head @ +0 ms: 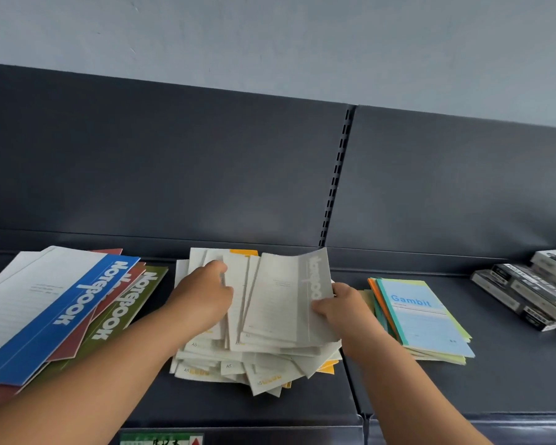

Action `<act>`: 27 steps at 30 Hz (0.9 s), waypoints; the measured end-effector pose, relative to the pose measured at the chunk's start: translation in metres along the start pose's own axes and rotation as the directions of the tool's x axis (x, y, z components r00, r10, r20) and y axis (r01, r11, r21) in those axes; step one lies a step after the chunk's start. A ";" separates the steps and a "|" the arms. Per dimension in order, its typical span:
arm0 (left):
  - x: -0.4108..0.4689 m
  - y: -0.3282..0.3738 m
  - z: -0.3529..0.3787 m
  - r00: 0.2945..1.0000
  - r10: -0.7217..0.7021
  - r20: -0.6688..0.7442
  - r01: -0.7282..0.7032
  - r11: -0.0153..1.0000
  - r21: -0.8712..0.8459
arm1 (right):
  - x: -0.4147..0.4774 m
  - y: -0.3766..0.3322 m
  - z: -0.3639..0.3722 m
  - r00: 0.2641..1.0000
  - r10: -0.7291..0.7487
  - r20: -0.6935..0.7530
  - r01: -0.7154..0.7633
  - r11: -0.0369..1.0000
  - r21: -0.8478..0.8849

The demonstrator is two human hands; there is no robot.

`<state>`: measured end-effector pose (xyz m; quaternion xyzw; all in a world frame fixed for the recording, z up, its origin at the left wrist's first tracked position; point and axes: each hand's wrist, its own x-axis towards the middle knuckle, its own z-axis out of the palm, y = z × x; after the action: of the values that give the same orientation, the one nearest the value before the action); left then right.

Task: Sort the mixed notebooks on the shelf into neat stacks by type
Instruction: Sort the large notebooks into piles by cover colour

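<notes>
A loose pile of small pale A5 notebooks (pixel 264 364) lies in the middle of the dark shelf (pixel 430 390), with yellow covers showing underneath. My left hand (pixel 206 293) rests on top of the pile, fingers curled round a few of its notebooks. My right hand (pixel 337 303) pinches the right edge of a grey-banded notebook (pixel 286 297) and lifts it at a tilt. Large notebooks (pixel 61 313) in blue, red-brown and olive fan out at the left. A stack of light-blue "Gambit" notebooks (pixel 427 319) lies at the right.
Several black and white boxes (pixel 533 293) are stacked at the far right of the shelf. A dark back panel (pixel 174 171) with a slotted upright rises behind. A green and white price label (pixel 161 440) sits on the shelf's front edge.
</notes>
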<state>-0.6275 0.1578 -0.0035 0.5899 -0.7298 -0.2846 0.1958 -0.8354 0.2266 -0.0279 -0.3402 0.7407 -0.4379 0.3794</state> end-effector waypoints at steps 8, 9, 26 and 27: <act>-0.018 -0.010 -0.002 0.996 0.053 -0.073 -0.032 0.965 0.261 | -0.013 0.001 0.012 0.986 -0.162 -0.030 0.131 0.884 -0.448; -0.020 -0.011 -0.002 0.995 0.062 -0.078 -0.038 0.958 0.285 | -0.012 0.003 0.011 0.985 -0.170 -0.025 0.139 0.878 -0.457; -0.074 -0.067 -0.044 0.959 0.155 -0.238 -0.034 0.894 0.447 | -0.062 -0.007 0.057 0.876 -0.457 0.152 0.431 0.601 -0.673; -0.079 -0.076 -0.052 0.953 0.171 -0.251 -0.037 0.885 0.463 | -0.071 -0.012 0.070 0.855 -0.484 0.187 0.470 0.569 -0.675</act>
<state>-0.5203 0.2139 -0.0094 0.6137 -0.7708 -0.0075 0.1710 -0.7389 0.2535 -0.0211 -0.6402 0.7334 -0.2132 0.0826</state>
